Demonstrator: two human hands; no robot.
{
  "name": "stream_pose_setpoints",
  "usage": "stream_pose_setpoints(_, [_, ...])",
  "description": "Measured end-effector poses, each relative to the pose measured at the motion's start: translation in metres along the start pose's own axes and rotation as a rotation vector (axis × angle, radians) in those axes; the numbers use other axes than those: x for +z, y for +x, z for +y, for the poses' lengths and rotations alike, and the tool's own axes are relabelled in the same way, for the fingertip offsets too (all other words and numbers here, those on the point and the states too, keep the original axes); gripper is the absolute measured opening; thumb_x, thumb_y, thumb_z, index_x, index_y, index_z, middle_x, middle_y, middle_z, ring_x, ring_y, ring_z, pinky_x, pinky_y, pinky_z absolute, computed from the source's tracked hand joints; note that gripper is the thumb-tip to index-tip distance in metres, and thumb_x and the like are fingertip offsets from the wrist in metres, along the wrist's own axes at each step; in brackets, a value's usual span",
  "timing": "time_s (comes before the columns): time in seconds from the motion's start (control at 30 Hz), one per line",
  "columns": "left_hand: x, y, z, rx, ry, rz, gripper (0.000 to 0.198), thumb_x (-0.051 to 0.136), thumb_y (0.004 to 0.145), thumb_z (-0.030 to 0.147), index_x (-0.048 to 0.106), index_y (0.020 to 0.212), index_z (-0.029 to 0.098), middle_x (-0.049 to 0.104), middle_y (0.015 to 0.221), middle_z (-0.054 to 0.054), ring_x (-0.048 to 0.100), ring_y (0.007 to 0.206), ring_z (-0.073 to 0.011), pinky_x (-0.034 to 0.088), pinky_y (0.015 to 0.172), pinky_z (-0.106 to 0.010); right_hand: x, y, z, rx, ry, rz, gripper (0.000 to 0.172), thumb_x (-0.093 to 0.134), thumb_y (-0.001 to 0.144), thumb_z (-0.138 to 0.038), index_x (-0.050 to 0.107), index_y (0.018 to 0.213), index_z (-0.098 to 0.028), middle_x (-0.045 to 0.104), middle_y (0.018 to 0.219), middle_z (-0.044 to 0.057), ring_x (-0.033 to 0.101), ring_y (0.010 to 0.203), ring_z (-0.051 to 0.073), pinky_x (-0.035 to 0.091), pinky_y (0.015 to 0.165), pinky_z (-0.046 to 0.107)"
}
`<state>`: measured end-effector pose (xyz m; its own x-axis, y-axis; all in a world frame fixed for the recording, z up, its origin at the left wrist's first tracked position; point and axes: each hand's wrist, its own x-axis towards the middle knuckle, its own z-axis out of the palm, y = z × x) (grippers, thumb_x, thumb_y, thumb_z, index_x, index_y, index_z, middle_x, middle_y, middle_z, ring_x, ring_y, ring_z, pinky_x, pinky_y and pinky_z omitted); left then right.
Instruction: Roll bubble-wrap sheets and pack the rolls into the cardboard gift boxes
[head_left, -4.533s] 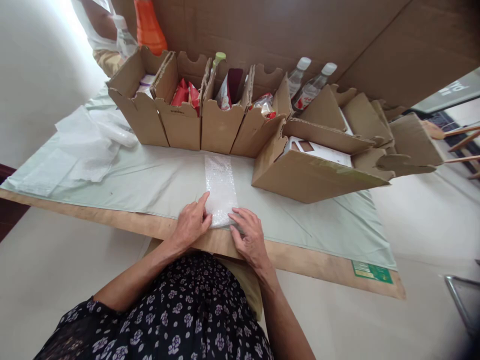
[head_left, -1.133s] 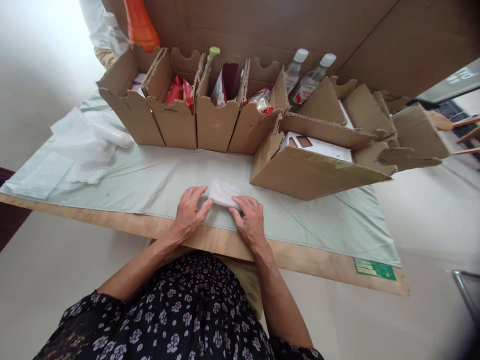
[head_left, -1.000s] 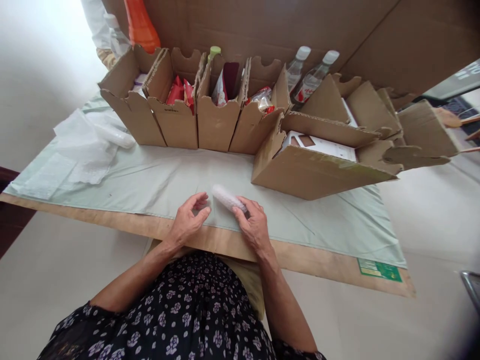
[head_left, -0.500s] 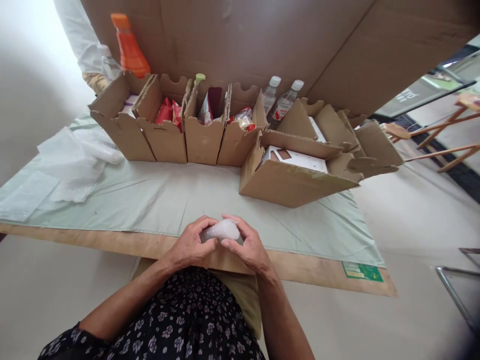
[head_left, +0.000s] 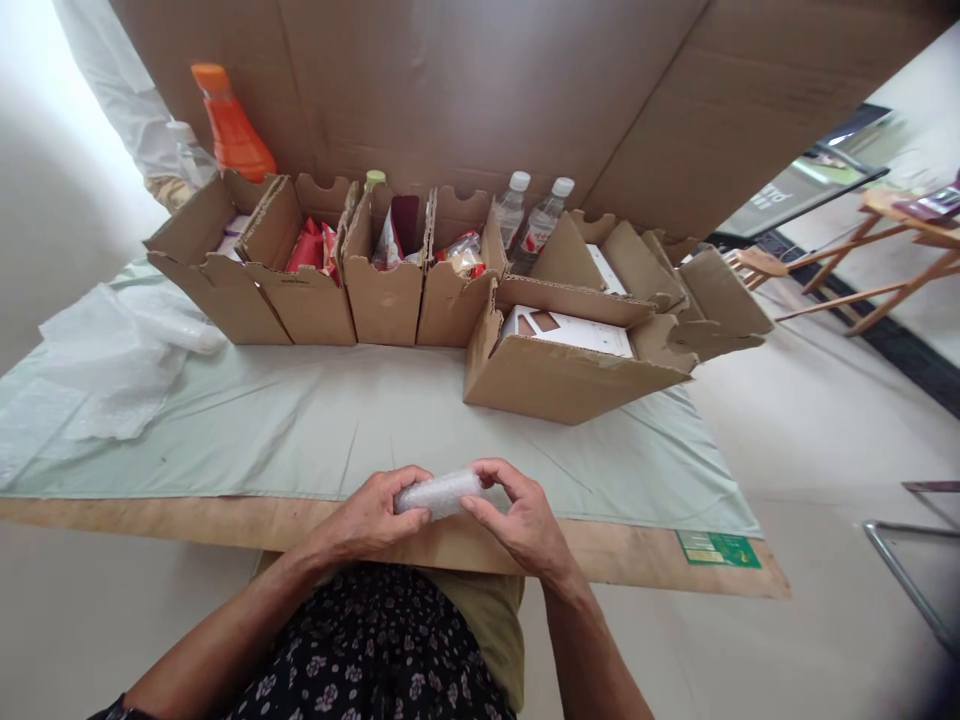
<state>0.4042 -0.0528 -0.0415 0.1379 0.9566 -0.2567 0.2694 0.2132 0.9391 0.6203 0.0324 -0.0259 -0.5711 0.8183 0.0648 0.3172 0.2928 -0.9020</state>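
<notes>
A bubble-wrap roll point(head_left: 439, 494) is held between my two hands, just above the front edge of the table. My left hand point(head_left: 386, 510) is closed around its left end, thumb in front and fingers behind. With thumb and fingertips, my right hand point(head_left: 517, 515) pinches the right end. Whether anything is wrapped inside the roll I cannot tell. Loose bubble-wrap sheets point(head_left: 112, 370) lie on the left of the green tablecloth point(head_left: 315, 420).
Cardboard bins point(head_left: 386, 305) with packets stand along the back. A wider cardboard box point(head_left: 562, 385) holding a white box point(head_left: 574, 332) sits at the right. Behind them are clear bottles point(head_left: 541, 225) and an orange bottle point(head_left: 236, 130). A wooden stool point(head_left: 870, 250) stands far right.
The bubble wrap now shows as a straighter, longer cylinder. My right hand has opened out around its end and holds it by the fingertips. The view has shifted slightly.
</notes>
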Motion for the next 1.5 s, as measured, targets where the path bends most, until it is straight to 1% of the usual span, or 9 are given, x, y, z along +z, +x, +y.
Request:
stream_pose_setpoints(0.1, [-0.006,0.006,-0.007,0.062,-0.142,-0.030,0.039,0.066,0.082,0.037,0.068,0.117,0.019,0.070,0.096,-0.003,0.062,0.085,-0.0190,0.048,0.075,-0.028,-0.031,0.002,-0.011,-0.042,-0.054,0.098,0.013,0.073,0.085,-0.036,0.070,0.091,-0.025,0.071,0.082,0.001,0.067,0.077,0.019,0.058,0.074,0.032])
stream_pose_setpoints(0.27, [-0.013,0.024,-0.032,0.075,-0.293,0.182,0.046,0.068,0.086,0.048,0.066,0.119,0.016,0.073,0.102,-0.011,0.069,0.094,-0.0225,0.054,0.087,-0.036,-0.107,0.037,-0.049,-0.183,-0.224,0.644,0.027,0.081,0.082,-0.043,0.073,0.103,-0.028,0.072,0.088,0.003,0.065,0.076,0.021,0.056,0.073,0.039])
stream_pose_setpoints(0.33, [-0.012,0.029,-0.040,0.072,-0.304,0.222,0.045,0.069,0.085,0.048,0.067,0.115,0.015,0.074,0.101,-0.012,0.070,0.092,-0.0225,0.056,0.083,-0.036,-0.129,0.067,-0.066,-0.246,-0.316,0.745,0.026,0.081,0.081,-0.042,0.073,0.101,-0.027,0.072,0.089,0.005,0.065,0.077,0.022,0.056,0.075,0.040])
stream_pose_setpoints(0.5, [-0.008,0.031,-0.041,0.110,-0.185,0.248,0.035,0.067,0.084,0.040,0.070,0.110,0.017,0.077,0.098,-0.010,0.072,0.089,-0.0215,0.058,0.083,-0.035,-0.143,0.147,-0.078,-0.173,-0.418,0.508,0.022,0.077,0.078,-0.036,0.072,0.091,-0.019,0.074,0.083,0.007,0.065,0.071,0.019,0.053,0.068,0.036])
stream_pose_setpoints(0.63, [-0.007,0.029,-0.035,0.145,-0.110,0.251,0.030,0.062,0.086,0.034,0.071,0.108,0.017,0.078,0.096,-0.009,0.072,0.084,-0.0201,0.058,0.079,-0.034,-0.134,0.179,-0.073,-0.058,-0.739,0.342,0.019,0.073,0.077,-0.037,0.071,0.087,-0.021,0.071,0.075,0.003,0.064,0.070,0.021,0.051,0.069,0.036])
stream_pose_setpoints(0.83, [-0.004,0.029,-0.039,0.192,-0.060,0.267,0.027,0.062,0.085,0.031,0.072,0.107,0.018,0.077,0.094,-0.008,0.071,0.083,-0.0193,0.058,0.076,-0.032,-0.102,0.186,-0.096,-0.064,-1.153,0.304,0.037,0.069,0.084,-0.035,0.068,0.119,-0.022,0.073,0.081,0.008,0.069,0.081,0.030,0.050,0.076,0.041])
stream_pose_setpoints(0.93, [-0.002,0.029,-0.041,0.191,-0.046,0.275,0.027,0.062,0.085,0.031,0.073,0.106,0.019,0.076,0.094,-0.007,0.070,0.083,-0.0191,0.058,0.074,-0.031,-0.085,0.195,-0.103,0.032,-1.296,0.155,0.035,0.065,0.086,-0.030,0.070,0.119,-0.021,0.076,0.091,0.012,0.071,0.089,0.032,0.049,0.075,0.039])
stream_pose_setpoints(1.1, [-0.002,0.028,-0.042,0.235,-0.031,0.286,0.025,0.061,0.086,0.029,0.072,0.105,0.018,0.076,0.093,-0.008,0.070,0.082,-0.0188,0.058,0.076,-0.031,-0.087,0.206,-0.099,0.072,-1.121,-0.129,0.033,0.061,0.083,-0.026,0.075,0.113,-0.023,0.078,0.090,0.004,0.071,0.082,0.023,0.046,0.070,0.031])
stream_pose_setpoints(1.5, [-0.003,0.022,-0.028,0.270,0.023,0.320,0.021,0.060,0.087,0.028,0.072,0.101,0.019,0.076,0.089,-0.007,0.070,0.078,-0.0180,0.058,0.072,-0.030,-0.085,0.206,-0.091,0.048,-1.197,-0.105,0.029,0.064,0.086,-0.027,0.077,0.112,-0.025,0.078,0.094,0.006,0.071,0.090,0.027,0.050,0.074,0.034])
